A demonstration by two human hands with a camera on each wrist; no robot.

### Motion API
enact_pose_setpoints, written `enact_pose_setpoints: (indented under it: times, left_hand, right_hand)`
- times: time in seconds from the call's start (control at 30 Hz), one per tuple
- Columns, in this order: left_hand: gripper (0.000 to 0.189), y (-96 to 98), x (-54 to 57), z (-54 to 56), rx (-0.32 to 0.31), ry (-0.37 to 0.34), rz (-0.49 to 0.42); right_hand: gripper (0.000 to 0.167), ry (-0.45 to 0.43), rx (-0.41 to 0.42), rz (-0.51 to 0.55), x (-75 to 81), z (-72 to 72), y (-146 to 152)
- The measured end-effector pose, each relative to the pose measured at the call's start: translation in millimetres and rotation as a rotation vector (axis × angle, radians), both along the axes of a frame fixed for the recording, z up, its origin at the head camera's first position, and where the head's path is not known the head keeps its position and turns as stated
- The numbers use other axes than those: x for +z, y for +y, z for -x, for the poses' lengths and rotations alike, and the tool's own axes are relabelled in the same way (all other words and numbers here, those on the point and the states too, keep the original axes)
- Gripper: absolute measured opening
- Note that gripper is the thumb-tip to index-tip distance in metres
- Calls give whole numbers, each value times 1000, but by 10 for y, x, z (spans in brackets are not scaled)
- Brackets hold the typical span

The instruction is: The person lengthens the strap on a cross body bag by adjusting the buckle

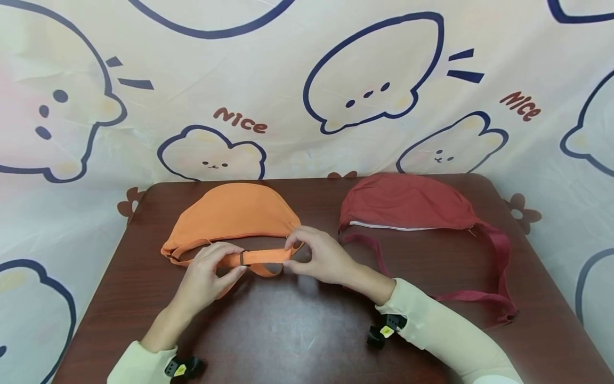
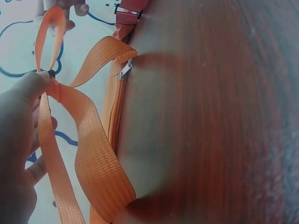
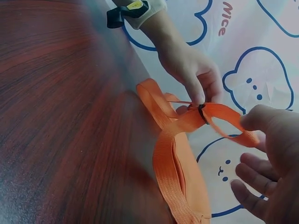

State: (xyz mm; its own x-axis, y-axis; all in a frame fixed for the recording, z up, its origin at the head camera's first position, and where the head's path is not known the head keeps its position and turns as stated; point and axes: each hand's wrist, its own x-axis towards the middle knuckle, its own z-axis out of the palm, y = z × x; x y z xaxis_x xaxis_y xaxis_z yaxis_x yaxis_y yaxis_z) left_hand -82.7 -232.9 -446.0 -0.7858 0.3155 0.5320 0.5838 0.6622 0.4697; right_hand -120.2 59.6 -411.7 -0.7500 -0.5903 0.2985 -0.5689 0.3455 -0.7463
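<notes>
An orange waist bag [image 1: 235,210] lies at the back left of the table, its strap [image 1: 266,256] lifted in front of it. My left hand [image 1: 208,272] pinches the strap at a dark slide buckle [image 1: 243,258]. To its right, my right hand [image 1: 323,256] pinches the end of a strap loop between thumb and finger. In the right wrist view the loop [image 3: 229,112] runs from the buckle to the right hand [image 3: 275,158]. The left wrist view shows more strap [image 2: 98,149] hanging down beside the zipper pull [image 2: 124,70].
A dark red waist bag [image 1: 408,202] with a white zipper lies at the back right of the brown table [image 1: 278,341]. Its strap [image 1: 501,261] curves forward along the right side. A cartoon-printed cloth [image 1: 288,69] hangs behind the table.
</notes>
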Motion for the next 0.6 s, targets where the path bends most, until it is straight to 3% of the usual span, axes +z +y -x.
enact_pose_setpoints:
  times: [0.3,0.6]
  left_hand:
    - [44,-2,12,-16,19,-16,17]
    - [44,-20,-18,-11,7,-20,32]
  right_hand:
    - [12,-11,31,-8,-4,66,-7]
    - [3,-97,10,-11,173,223,-159]
